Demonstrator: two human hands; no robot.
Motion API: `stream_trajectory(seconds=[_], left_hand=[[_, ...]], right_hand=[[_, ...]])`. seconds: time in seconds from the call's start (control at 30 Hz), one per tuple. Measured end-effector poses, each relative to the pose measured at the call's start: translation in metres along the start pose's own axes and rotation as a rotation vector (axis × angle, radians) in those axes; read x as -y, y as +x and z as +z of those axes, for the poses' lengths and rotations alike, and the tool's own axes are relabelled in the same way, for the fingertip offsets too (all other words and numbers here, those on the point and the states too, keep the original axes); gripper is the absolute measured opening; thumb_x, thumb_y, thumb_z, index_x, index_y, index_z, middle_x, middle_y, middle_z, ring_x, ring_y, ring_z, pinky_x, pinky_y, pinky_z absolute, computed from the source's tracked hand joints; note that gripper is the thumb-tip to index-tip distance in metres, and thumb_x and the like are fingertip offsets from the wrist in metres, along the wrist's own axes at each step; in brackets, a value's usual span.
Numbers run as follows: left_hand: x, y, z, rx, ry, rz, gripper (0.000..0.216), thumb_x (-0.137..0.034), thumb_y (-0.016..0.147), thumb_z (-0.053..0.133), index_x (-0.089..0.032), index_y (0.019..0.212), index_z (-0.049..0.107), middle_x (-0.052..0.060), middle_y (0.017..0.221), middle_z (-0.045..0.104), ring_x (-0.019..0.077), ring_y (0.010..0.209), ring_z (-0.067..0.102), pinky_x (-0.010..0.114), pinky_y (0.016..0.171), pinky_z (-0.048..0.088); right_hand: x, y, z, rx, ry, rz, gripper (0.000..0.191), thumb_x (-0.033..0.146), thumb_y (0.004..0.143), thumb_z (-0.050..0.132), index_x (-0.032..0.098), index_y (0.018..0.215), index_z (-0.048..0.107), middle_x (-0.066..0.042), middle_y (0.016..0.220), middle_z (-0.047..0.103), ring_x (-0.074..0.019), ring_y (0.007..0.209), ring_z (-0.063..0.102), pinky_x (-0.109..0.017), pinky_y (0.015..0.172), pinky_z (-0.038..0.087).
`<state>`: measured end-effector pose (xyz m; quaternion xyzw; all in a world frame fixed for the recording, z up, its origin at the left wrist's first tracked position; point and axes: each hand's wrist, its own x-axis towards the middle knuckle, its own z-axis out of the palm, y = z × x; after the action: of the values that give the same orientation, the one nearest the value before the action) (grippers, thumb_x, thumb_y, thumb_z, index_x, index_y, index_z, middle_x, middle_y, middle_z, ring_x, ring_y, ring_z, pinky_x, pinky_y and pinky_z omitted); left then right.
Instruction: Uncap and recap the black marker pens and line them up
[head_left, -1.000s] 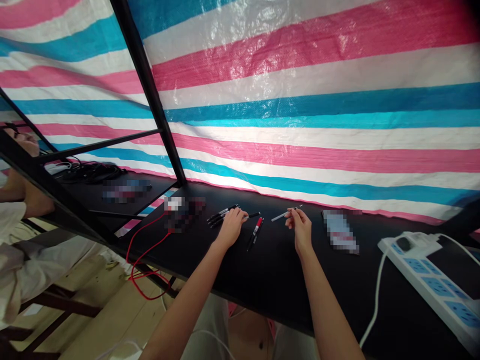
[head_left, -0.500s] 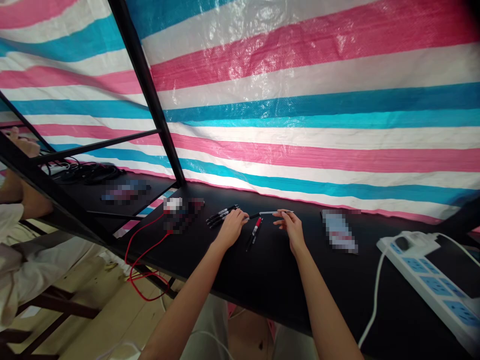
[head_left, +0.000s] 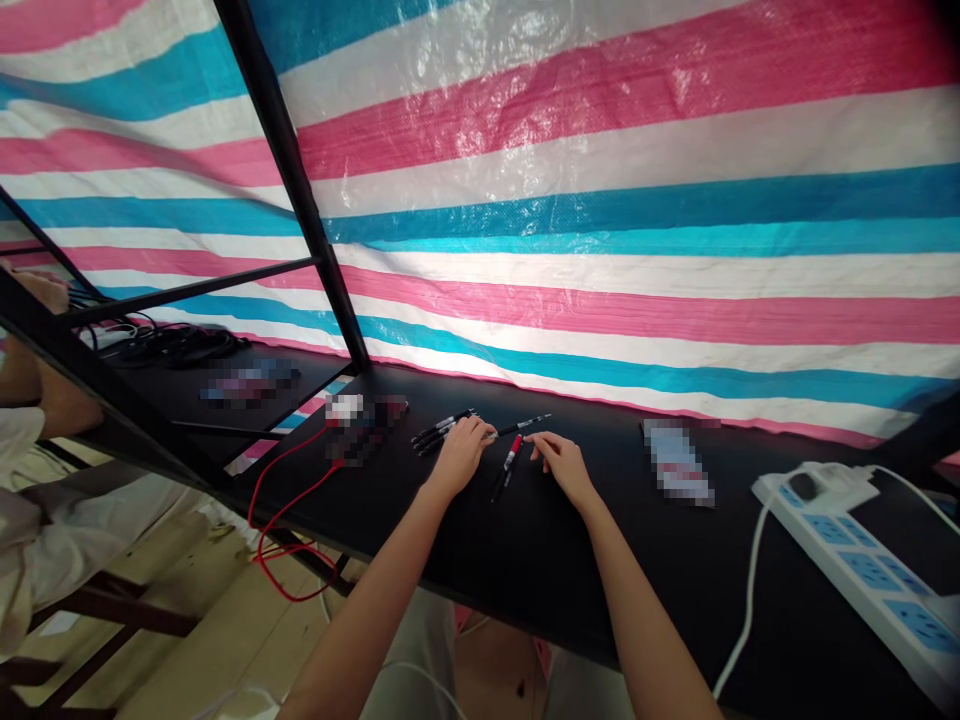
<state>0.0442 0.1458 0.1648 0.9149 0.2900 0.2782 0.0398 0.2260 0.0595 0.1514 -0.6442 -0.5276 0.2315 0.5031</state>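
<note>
My left hand (head_left: 463,452) rests on the black table (head_left: 570,560) with its fingers curled, their tips pinching the near end of a black pen (head_left: 527,423) that lies pointing right. Just left of that hand lie several more black pens (head_left: 441,429). My right hand (head_left: 561,460) lies low over the table with its fingers stretched out and nothing in them. Its fingertips are beside a red-capped pen (head_left: 514,451) and just below the black pen.
A blurred packet (head_left: 679,462) lies to the right, and a white power strip (head_left: 862,560) with its white cable (head_left: 746,610) at the far right. Blurred items (head_left: 360,422) and a red wire (head_left: 281,500) lie to the left. A black frame post (head_left: 300,200) stands before the striped tarp. A person (head_left: 30,500) sits at the left.
My right hand carried a thin white stick left to the black pen at my left fingertips, let go and sank to the table. The left hand stayed put.
</note>
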Motion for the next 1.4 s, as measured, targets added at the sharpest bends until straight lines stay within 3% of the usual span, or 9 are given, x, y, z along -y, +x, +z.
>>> stream_trajectory(seconds=[0.47, 1.03, 1.4], left_hand=[[0.007, 0.001, -0.002, -0.151, -0.053, -0.104, 0.018, -0.021, 0.089, 0.036, -0.02, 0.095, 0.052, 0.003, 0.093, 0.054, 0.0153, 0.085, 0.047, 0.029, 0.077, 0.038], [0.032, -0.007, 0.006, -0.014, 0.305, -0.187, 0.015, -0.026, 0.086, 0.044, -0.021, 0.083, 0.057, 0.005, 0.084, 0.056, 0.0204, 0.082, 0.047, 0.033, 0.068, 0.03], [0.034, -0.009, 0.003, -0.054, 0.35, -0.264, 0.017, -0.03, 0.085, 0.044, -0.019, 0.076, 0.054, 0.007, 0.081, 0.056, 0.0223, 0.082, 0.045, 0.036, 0.069, 0.03]], right_hand=[[-0.006, 0.0, 0.001, 0.008, -0.119, 0.024, 0.031, 0.04, 0.081, 0.04, 0.023, 0.084, 0.065, 0.002, 0.062, 0.062, -0.0101, 0.043, 0.049, -0.023, 0.052, 0.038], [-0.003, 0.0, -0.001, 0.023, -0.142, 0.034, 0.029, 0.038, 0.081, 0.039, 0.023, 0.083, 0.064, 0.002, 0.065, 0.063, -0.0102, 0.045, 0.051, -0.023, 0.054, 0.039], [-0.002, -0.001, -0.002, 0.03, -0.158, 0.035, 0.03, 0.037, 0.082, 0.038, 0.023, 0.084, 0.064, 0.002, 0.066, 0.064, -0.0105, 0.046, 0.052, -0.023, 0.054, 0.039]])
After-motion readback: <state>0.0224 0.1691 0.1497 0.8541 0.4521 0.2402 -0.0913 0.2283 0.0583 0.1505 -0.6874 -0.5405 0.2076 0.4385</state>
